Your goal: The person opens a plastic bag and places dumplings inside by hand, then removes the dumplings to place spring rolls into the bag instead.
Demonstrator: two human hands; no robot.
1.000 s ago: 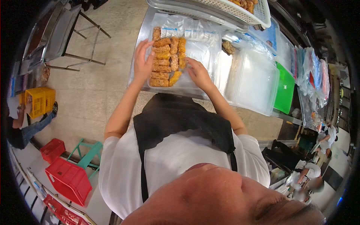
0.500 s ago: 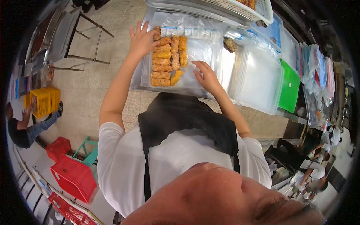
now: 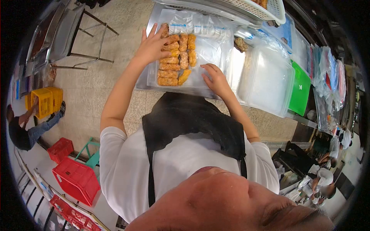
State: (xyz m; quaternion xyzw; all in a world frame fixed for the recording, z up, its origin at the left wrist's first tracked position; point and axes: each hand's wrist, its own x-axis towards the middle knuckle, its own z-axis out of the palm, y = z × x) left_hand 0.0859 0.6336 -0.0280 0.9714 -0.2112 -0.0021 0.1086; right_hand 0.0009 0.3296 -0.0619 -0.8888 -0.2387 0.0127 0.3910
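Observation:
Several orange-brown food rolls (image 3: 168,74) lie in rows on the left part of a clear plastic sheet (image 3: 210,50). My left hand (image 3: 151,45), fingers spread, rests at the left edge of the rolls, its fingertips over the upper left ones. A darker roll (image 3: 165,30) lies just above those fingers. To the right of the rolls, my right hand (image 3: 216,79) hovers at the sheet with its fingers apart and nothing in them. Small wrapped white packs (image 3: 198,29) lie in a row along the top of the sheet.
Clear flat trays (image 3: 268,82) and a green board (image 3: 298,90) lie to the right. A white basket (image 3: 275,11) stands at the top. At the left are a metal-legged table (image 3: 63,36), red crates (image 3: 77,181) and a person (image 3: 19,131) by a yellow crate (image 3: 50,102). More people appear lower right.
My left hand has moved slightly right and down over the upper left rolls. My right hand has shifted slightly right, still free of any object.

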